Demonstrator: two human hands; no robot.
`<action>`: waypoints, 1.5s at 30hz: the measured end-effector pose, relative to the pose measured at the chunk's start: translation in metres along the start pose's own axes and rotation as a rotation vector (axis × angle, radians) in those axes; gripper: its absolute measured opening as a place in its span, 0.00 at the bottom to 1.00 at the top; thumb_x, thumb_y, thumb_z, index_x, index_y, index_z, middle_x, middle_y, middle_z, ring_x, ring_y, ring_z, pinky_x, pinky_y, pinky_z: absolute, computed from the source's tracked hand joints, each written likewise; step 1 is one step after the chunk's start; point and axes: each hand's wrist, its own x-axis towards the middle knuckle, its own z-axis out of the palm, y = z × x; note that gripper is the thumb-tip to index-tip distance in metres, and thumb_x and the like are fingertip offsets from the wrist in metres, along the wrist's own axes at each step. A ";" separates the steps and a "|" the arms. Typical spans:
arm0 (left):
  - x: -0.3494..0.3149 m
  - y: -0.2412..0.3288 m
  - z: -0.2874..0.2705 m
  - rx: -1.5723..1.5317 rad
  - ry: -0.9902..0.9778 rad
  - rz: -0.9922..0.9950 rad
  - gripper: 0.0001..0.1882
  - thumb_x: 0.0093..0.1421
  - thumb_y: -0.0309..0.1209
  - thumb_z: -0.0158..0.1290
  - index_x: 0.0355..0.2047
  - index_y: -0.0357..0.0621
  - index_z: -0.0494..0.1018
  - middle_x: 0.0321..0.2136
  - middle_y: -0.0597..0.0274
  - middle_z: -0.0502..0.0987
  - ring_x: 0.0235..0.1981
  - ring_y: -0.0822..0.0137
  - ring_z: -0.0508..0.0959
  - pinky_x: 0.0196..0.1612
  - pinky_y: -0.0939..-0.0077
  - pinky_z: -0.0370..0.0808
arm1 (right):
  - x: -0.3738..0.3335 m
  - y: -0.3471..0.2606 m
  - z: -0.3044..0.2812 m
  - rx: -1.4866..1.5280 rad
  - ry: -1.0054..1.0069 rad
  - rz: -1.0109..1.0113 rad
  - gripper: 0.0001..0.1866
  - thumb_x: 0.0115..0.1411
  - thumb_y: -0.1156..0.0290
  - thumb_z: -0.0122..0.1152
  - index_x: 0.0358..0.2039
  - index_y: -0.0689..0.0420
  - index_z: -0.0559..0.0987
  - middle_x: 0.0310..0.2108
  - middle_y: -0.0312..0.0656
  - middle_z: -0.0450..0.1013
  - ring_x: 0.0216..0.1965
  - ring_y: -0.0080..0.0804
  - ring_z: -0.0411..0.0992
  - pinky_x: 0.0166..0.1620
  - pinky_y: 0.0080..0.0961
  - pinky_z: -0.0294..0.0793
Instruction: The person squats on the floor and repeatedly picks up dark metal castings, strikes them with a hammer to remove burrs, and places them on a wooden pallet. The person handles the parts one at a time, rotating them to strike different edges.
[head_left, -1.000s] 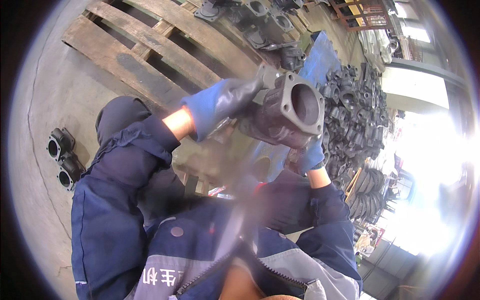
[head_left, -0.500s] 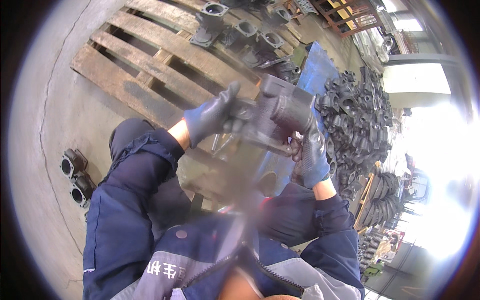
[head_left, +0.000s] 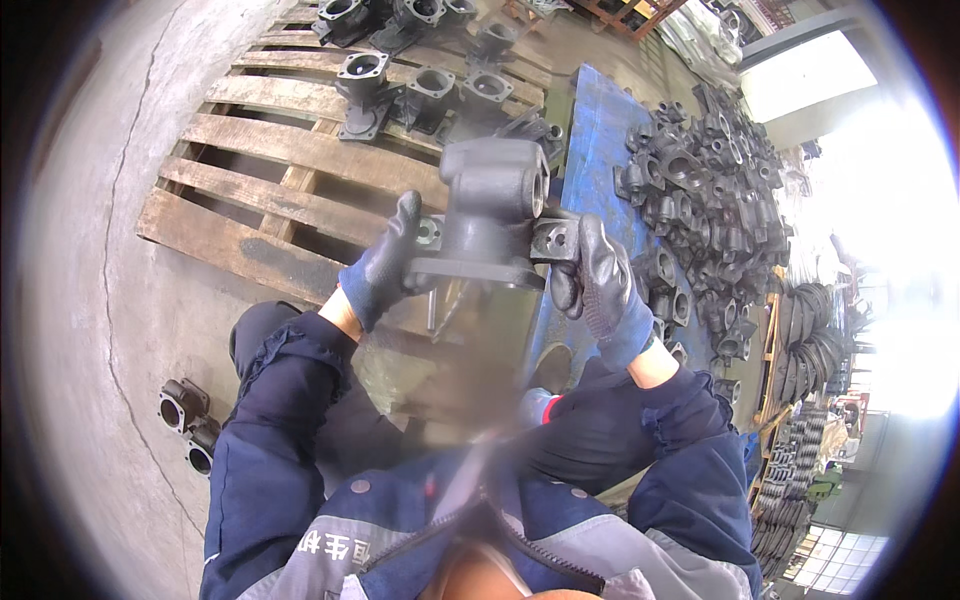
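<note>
Slightly above the middle of the frame, a dark metal casting (head_left: 487, 215) is gripped between the gloved left hand (head_left: 385, 268) and right hand (head_left: 612, 295), which stand apart on its opposite sides. Similar pieces (head_left: 431, 87) sit on a wooden pallet (head_left: 260, 137) at upper left, while a dense heap of castings (head_left: 715, 195) fills the right beside bare blue surface (head_left: 594, 115).

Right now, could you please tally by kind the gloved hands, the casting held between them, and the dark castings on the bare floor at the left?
Gloved hands: 2, left hand and right hand
Held casting: 1
Floor castings: 2, upper casting and lower casting
Total: 5
</note>
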 end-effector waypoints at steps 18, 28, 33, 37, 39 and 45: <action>0.010 0.016 0.002 -1.526 -0.020 -0.866 0.45 0.64 0.64 0.43 0.69 0.43 0.51 0.66 0.52 0.58 0.65 0.57 0.62 0.66 0.60 0.64 | 0.003 0.011 0.043 -1.339 0.456 -0.186 0.32 0.55 0.64 0.70 0.56 0.63 0.67 0.41 0.52 0.77 0.38 0.45 0.80 0.40 0.33 0.78; 0.023 0.029 -0.004 -0.812 -0.253 -0.503 0.25 0.65 0.33 0.50 0.62 0.42 0.63 0.57 0.54 0.69 0.58 0.61 0.71 0.62 0.66 0.69 | 0.005 0.002 0.076 -1.537 0.358 -0.225 0.31 0.47 0.66 0.71 0.49 0.65 0.70 0.20 0.45 0.71 0.21 0.45 0.73 0.25 0.38 0.71; 0.026 0.047 -0.007 -0.612 -0.255 -0.407 0.25 0.63 0.33 0.52 0.60 0.42 0.65 0.56 0.55 0.70 0.58 0.62 0.71 0.61 0.66 0.69 | 0.008 0.009 0.089 -1.791 0.215 -0.568 0.22 0.58 0.60 0.63 0.53 0.49 0.76 0.42 0.61 0.67 0.26 0.44 0.72 0.20 0.33 0.68; 0.029 0.049 -0.006 -0.661 -0.247 -0.436 0.26 0.62 0.33 0.54 0.60 0.42 0.66 0.55 0.55 0.71 0.57 0.62 0.71 0.61 0.67 0.69 | 0.008 0.006 0.090 -1.889 0.163 -0.605 0.22 0.56 0.62 0.63 0.53 0.47 0.78 0.46 0.63 0.67 0.30 0.45 0.72 0.23 0.32 0.69; 0.034 0.049 -0.005 -0.713 -0.238 -0.461 0.26 0.61 0.33 0.55 0.59 0.42 0.66 0.55 0.55 0.71 0.57 0.62 0.71 0.61 0.67 0.69 | 0.008 0.002 0.086 -1.900 0.092 -0.585 0.22 0.55 0.63 0.62 0.53 0.46 0.78 0.47 0.64 0.67 0.30 0.44 0.72 0.24 0.31 0.69; 0.059 0.049 0.001 -0.896 -0.171 -0.576 0.27 0.59 0.33 0.57 0.58 0.42 0.68 0.54 0.56 0.72 0.57 0.62 0.71 0.60 0.67 0.69 | 0.014 0.000 0.071 -1.795 0.199 -0.663 0.24 0.49 0.67 0.71 0.45 0.63 0.75 0.35 0.54 0.71 0.25 0.46 0.74 0.27 0.37 0.73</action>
